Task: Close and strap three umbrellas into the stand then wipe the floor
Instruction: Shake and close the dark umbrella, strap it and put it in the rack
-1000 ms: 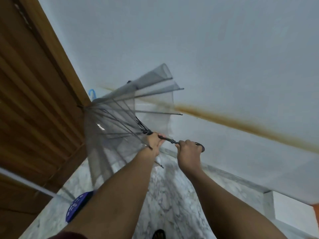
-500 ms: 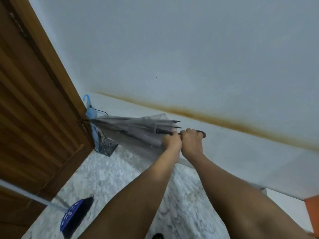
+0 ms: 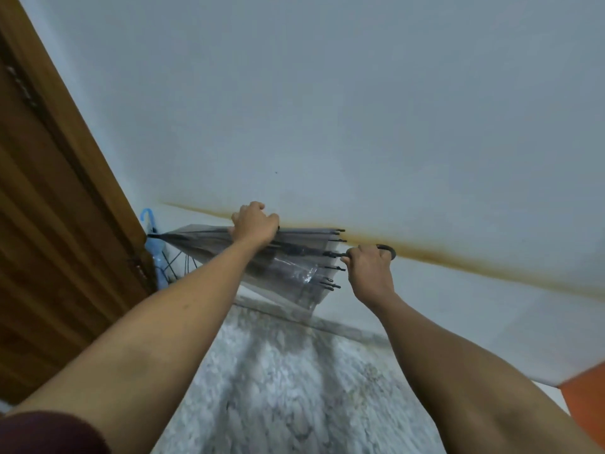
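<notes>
A clear grey umbrella point(image 3: 294, 267) is folded shut and held nearly level in front of the white wall, its tip pointing left toward the door. My left hand point(image 3: 255, 226) grips the canopy around its middle. My right hand point(image 3: 370, 267) grips the black curved handle at the right end. Loose canopy folds hang down below the ribs. Behind the tip, in the corner, stands a black wire umbrella stand point(image 3: 178, 267) holding a light blue umbrella point(image 3: 150, 240) with a hooked handle.
A brown wooden door point(image 3: 55, 240) fills the left side. The white wall point(image 3: 360, 109) carries a rusty stain line. Grey marbled floor point(image 3: 288, 388) lies below my arms. An orange surface point(image 3: 586, 398) shows at the far right.
The umbrella has gone from half open to folded. My left hand slid from the shaft near the handle out along the canopy to its middle. The view moved closer to the corner.
</notes>
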A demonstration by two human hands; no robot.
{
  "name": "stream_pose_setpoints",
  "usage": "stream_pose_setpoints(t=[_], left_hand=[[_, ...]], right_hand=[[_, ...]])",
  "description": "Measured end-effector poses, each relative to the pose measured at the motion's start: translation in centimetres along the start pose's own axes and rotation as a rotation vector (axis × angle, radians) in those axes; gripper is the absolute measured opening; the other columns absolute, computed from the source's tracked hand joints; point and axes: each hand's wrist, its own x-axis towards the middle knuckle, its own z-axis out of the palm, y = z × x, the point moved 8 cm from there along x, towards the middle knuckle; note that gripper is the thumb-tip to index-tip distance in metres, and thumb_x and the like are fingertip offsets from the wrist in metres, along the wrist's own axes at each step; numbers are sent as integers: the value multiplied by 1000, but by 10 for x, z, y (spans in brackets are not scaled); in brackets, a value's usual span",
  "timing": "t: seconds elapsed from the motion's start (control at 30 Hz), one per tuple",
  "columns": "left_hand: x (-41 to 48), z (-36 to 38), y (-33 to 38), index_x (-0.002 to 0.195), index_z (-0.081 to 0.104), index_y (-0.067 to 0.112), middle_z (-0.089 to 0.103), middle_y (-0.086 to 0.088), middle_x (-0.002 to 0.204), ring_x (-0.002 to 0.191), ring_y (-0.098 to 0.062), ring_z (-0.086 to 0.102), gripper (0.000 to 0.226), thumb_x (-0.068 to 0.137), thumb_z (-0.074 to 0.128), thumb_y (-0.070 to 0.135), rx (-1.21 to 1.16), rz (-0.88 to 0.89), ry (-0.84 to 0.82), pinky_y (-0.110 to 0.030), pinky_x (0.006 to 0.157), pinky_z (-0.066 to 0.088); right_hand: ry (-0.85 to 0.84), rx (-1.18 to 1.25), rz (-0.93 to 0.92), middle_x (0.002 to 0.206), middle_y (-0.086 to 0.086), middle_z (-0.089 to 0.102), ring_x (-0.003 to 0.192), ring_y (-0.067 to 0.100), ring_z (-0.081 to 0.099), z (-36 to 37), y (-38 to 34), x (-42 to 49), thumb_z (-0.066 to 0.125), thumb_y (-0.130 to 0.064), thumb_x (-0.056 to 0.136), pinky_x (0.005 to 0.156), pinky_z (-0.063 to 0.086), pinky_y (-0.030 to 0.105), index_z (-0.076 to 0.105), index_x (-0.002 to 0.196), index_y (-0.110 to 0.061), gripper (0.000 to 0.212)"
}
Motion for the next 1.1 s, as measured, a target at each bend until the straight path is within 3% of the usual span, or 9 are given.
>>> stream_pose_setpoints(t=[0.1, 0.2, 0.43, 0.6, 0.73, 0.83, 0.93, 1.0, 1.1], left_hand=[[5, 12, -10, 79, 67, 15, 67, -5, 96, 103, -32, 53, 44, 67, 55, 56, 81, -20, -237, -48, 97, 42], [6, 16, -7, 56, 58, 18, 61, 3, 64, 74, -24, 59, 33, 63, 70, 48, -145, 70, -243, -41, 86, 49], [-21, -7, -13, 59, 64, 7, 64, -8, 65, 63, -24, 55, 61, 93, 43, 54, -478, 13, -156, -33, 68, 40], [-37, 19, -37, 65, 69, 4, 71, -10, 67, 64, -28, 60, 69, 97, 26, 47, -324, -27, -476, -39, 82, 48], [-27, -1, -39, 53, 56, 10, 66, -5, 62, 65, -28, 59, 53, 88, 42, 47, -152, -34, -221, -35, 73, 48], [-20, -24, -19, 77, 57, 22, 63, 5, 86, 92, -25, 57, 15, 78, 59, 38, 58, 156, 13, -37, 81, 43], [-19, -15, 1, 140, 36, 31, 37, 0, 147, 138, -26, 29, 79, 68, 68, 40, 319, 431, -63, -54, 109, 25], [-23, -5, 12, 151, 6, 35, 9, 2, 161, 148, -26, 3, 107, 65, 70, 45, 434, 573, -158, -59, 116, 9], [-30, 13, 21, 151, -3, 39, -1, 6, 162, 149, -23, -8, 105, 69, 61, 51, 522, 714, -269, -60, 117, 0]], right_hand=[[-16, -3, -13, 85, 0, 54, 88, 25, 49, -2, 6, 2, 42, -30, 103, 73, 25, 39, 59, 80, -19, 31], [-12, 1, -19, 87, 1, 55, 88, 25, 49, -6, 5, 5, 43, -31, 103, 74, 26, 39, 62, 83, -17, 31], [-51, -29, 69, 85, -1, 49, 82, 24, 41, -10, 21, 8, 39, -28, 104, 74, 19, 39, 54, 77, -21, 32], [-49, -39, 134, 81, -2, 46, 77, 24, 37, -15, 34, 10, 41, -26, 103, 79, 29, 44, 53, 78, -22, 28], [-50, -64, 136, 83, -2, 49, 78, 24, 39, -18, 39, 11, 39, -30, 104, 80, 30, 45, 61, 87, -21, 29], [-44, -63, 108, 86, -2, 49, 82, 24, 39, -20, 41, 7, 36, -30, 104, 79, 26, 44, 61, 89, -20, 31], [-20, -87, 70, 83, -3, 45, 80, 22, 35, -26, 43, 4, 36, -32, 104, 76, 22, 41, 61, 87, -20, 33], [-3, -106, 39, 82, -4, 44, 80, 22, 36, -29, 42, 3, 37, -34, 104, 73, 19, 38, 62, 86, -20, 33], [-7, -105, 15, 84, -4, 49, 80, 23, 40, -31, 43, 3, 36, -36, 104, 76, 24, 40, 61, 89, -22, 33]])
